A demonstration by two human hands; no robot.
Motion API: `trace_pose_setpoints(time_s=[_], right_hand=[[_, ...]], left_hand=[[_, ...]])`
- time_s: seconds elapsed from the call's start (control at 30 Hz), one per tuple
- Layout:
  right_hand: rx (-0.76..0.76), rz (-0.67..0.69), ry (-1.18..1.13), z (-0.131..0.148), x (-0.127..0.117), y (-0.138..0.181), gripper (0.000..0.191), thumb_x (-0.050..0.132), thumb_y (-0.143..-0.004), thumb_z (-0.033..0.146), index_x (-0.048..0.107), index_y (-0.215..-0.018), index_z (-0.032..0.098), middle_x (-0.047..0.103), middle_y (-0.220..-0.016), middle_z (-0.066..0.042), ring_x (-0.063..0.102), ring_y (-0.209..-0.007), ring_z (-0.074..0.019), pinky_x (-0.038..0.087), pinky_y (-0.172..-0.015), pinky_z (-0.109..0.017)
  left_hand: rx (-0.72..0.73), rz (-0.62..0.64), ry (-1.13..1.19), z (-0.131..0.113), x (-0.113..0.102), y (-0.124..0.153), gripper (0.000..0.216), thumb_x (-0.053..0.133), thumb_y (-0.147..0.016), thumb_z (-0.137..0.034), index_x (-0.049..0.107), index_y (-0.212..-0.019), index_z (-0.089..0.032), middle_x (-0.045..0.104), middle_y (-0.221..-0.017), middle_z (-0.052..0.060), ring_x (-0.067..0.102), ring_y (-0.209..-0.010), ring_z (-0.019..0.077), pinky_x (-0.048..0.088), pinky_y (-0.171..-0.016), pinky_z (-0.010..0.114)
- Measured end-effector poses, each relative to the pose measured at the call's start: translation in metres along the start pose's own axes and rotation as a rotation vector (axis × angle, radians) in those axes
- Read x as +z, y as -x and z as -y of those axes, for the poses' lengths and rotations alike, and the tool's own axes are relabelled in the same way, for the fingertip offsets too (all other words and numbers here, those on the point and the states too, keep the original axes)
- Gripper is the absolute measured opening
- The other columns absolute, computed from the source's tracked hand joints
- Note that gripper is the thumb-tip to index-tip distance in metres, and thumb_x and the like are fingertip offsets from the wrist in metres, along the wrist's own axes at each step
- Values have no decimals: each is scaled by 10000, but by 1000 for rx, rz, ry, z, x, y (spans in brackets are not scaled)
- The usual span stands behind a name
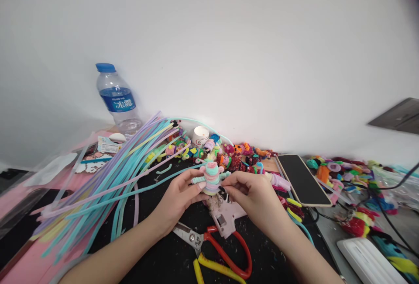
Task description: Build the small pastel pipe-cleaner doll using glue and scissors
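A small pastel pipe-cleaner figure [212, 178], striped pink, teal and purple, is held up over the black mat. My left hand [178, 199] grips its left side with thumb and fingers closed on it. My right hand [253, 196] pinches its right side, fingers curled on a teal arm of the figure. Under my hands lies a pink glue gun [225, 218]. Red-handled scissors [216, 247] lie just in front of it.
A bundle of long pastel pipe cleaners [108, 183] fans across the left. A water bottle [117, 99] stands at the back left by the wall. Small finished figures [229, 150] line the back. A dark phone [303, 179] and colourful scraps [347, 174] lie right.
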State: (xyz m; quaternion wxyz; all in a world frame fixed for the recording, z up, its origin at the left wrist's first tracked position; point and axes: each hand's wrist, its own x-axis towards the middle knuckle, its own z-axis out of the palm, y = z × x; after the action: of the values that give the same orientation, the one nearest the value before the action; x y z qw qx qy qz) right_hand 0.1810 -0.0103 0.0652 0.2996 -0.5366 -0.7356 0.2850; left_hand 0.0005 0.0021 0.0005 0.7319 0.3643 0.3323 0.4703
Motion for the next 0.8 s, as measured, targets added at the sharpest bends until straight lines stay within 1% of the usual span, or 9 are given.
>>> trace_pose_setpoints(time_s=[0.13,0.27,0.43,0.53,0.63,0.7,0.8], right_hand=[[-16,13,39,3,-2,2,167,559,-784,75,671,-759,196,680,-670,23,572,-553,-108,401,-514,-182],[-25,17,67,5,-3,4,184,543,-785,54,656,-756,196,671,-663,35,569,-551,-97,399,-525,-173],[-50,-12,100,6,0,5,202,520,-791,38,640,-768,199,668,-682,31,595,-582,-107,424,-565,-181],[-33,-56,142,7,3,6,154,535,-794,61,624,-786,187,677,-718,-6,626,-630,-152,451,-576,-222],[-17,-134,259,8,6,9,98,567,-787,90,599,-762,179,671,-699,-33,633,-629,-190,456,-562,-259],[-39,-169,303,8,7,10,98,567,-795,97,603,-763,183,671,-688,-33,632,-619,-188,458,-566,-260],[-73,-187,244,10,8,12,131,564,-800,92,645,-815,193,693,-716,-26,633,-600,-168,467,-566,-244]], left_hand=[[-5,6,21,0,-1,0,227,665,-762,-235,632,-982,-189,626,-1109,69,614,-927,200,532,-767,305],[12,22,14,0,-1,-1,221,655,-773,-222,629,-989,-184,629,-1083,67,608,-923,189,525,-772,299],[24,44,-10,0,-1,-1,210,649,-779,-209,620,-986,-189,630,-1056,60,596,-956,203,517,-790,312],[41,47,-8,0,0,0,192,658,-770,-205,622,-958,-192,632,-1021,52,598,-932,199,519,-797,332],[74,38,-8,0,1,0,166,651,-775,-203,618,-938,-194,623,-1005,38,587,-946,190,518,-822,339],[98,13,-18,0,2,0,158,644,-782,-205,610,-936,-199,610,-1012,27,577,-955,180,521,-823,329],[139,-32,-54,-1,2,0,162,648,-779,-210,600,-934,-203,598,-1000,15,565,-954,170,525,-820,319]])
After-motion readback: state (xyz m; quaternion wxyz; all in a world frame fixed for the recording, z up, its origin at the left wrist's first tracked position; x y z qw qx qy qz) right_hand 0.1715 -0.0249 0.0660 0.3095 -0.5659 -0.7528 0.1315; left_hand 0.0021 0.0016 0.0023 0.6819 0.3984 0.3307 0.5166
